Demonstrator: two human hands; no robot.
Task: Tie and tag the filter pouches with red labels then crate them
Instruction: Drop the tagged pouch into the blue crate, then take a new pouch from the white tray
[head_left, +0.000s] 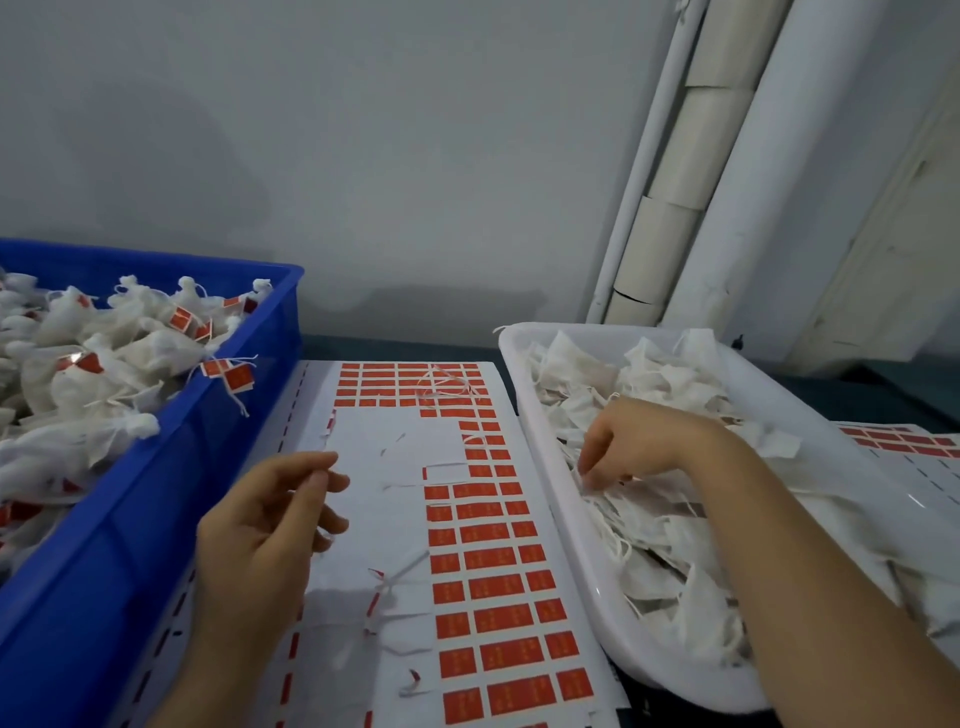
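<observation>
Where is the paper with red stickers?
In the head view, the sticker sheet lies flat in the middle, between the blue crate on the left and the white tray on the right.

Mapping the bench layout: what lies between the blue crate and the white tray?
Head view: a label sheet lies between crate and tray, red labels on its right, peeled white area left, string scraps on it. The left hand hovers over it.

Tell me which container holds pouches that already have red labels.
The blue crate on the left: its pouches are tied and red-tagged. Those in the white tray are flat, untagged.
</observation>
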